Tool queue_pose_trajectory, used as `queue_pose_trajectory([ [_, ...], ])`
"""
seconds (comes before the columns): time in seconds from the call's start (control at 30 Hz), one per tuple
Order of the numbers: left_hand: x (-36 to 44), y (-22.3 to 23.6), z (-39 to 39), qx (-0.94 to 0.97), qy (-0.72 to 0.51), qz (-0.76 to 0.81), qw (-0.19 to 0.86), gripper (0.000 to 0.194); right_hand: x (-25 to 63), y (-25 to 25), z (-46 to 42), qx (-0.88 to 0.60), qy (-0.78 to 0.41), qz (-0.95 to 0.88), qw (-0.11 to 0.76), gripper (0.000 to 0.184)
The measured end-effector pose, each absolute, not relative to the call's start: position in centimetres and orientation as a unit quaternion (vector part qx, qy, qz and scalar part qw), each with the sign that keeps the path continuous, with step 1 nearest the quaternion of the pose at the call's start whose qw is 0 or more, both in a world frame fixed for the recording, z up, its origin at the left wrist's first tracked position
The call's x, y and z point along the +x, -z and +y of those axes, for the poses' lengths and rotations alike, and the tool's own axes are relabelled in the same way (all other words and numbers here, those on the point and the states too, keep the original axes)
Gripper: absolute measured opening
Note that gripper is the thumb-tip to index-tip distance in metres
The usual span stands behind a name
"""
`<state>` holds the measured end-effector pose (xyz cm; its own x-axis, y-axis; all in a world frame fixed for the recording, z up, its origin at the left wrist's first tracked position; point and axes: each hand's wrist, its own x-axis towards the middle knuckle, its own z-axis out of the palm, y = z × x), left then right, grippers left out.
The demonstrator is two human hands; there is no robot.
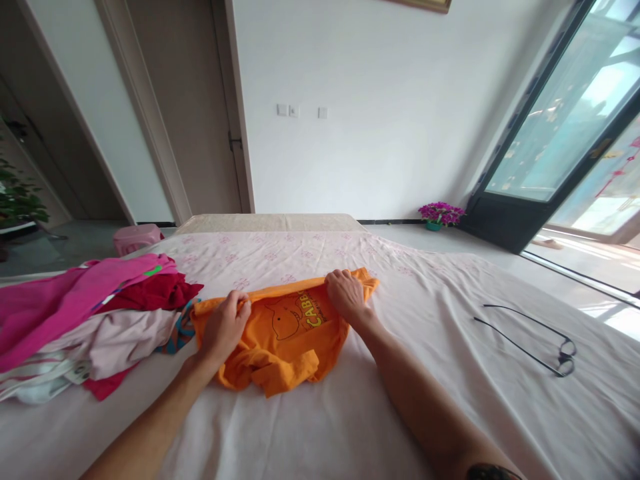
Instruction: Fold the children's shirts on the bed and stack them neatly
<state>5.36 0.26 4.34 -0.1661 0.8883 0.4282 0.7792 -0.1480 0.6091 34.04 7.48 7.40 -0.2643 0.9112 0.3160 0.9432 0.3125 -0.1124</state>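
An orange printed T-shirt, with a dark line drawing and yellow lettering, lies partly bunched on the pale cloth-covered surface. My left hand is closed on its upper edge near the left corner. Farther right along the same edge, my right hand grips the fabric, fingers curled over it. Between the two hands the edge runs fairly straight, slightly raised. The shirt's near part is crumpled into a loose fold. Fingertips of both hands are partly hidden in the cloth.
A heap of clothes in pink, red and white lies at the left, close to the shirt. Black-framed glasses rest on the sheet at right. Beyond the far edge are a pink stool and purple flowers.
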Motion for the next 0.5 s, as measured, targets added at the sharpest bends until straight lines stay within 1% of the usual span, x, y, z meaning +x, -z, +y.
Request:
queue_pose_trajectory([
  [0.07,5.1,-6.0,0.1,0.567,-0.515,0.634,0.110,0.025,34.1,-9.1,6.9,-0.581,-0.010,-0.759,0.294,0.022],
  [0.1,5.1,-6.9,-0.1,0.540,-0.557,0.619,0.124,0.028,34.0,-10.0,6.4,-0.570,-0.062,-0.736,0.361,0.019],
  [0.17,5.6,-8.5,-0.8,0.536,-0.599,0.576,0.149,0.035,33.1,-11.8,5.1,-0.520,-0.213,-0.685,0.465,0.015],
  [0.2,6.2,-9.1,-1.3,0.560,-0.597,0.550,0.167,0.040,32.5,-12.5,4.3,-0.481,-0.302,-0.660,0.492,0.012],
  [0.27,7.7,-9.5,-2.4,0.630,-0.551,0.501,0.220,0.057,31.2,-13.7,2.4,-0.390,-0.467,-0.610,0.507,0.009],
  [0.3,8.6,-9.4,-2.9,0.659,-0.520,0.482,0.252,0.063,30.5,-14.1,1.5,-0.348,-0.527,-0.588,0.505,0.010],
  [0.33,9.5,-9.1,-3.4,0.676,-0.491,0.468,0.287,0.063,30.1,-14.5,0.7,-0.314,-0.570,-0.570,0.502,0.012],
  [0.4,11.0,-8.1,-3.8,0.675,-0.458,0.452,0.362,0.047,29.6,-14.9,-0.5,-0.267,-0.619,-0.551,0.491,0.015],
  [0.43,11.4,-7.6,-3.6,0.656,-0.465,0.442,0.398,0.039,29.6,-15.0,-0.7,-0.255,-0.628,-0.551,0.487,0.016],
  [0.5,11.4,-7.1,-2.5,0.583,-0.527,0.425,0.449,0.032,29.9,-14.9,-0.5,-0.257,-0.618,-0.553,0.495,0.018],
])
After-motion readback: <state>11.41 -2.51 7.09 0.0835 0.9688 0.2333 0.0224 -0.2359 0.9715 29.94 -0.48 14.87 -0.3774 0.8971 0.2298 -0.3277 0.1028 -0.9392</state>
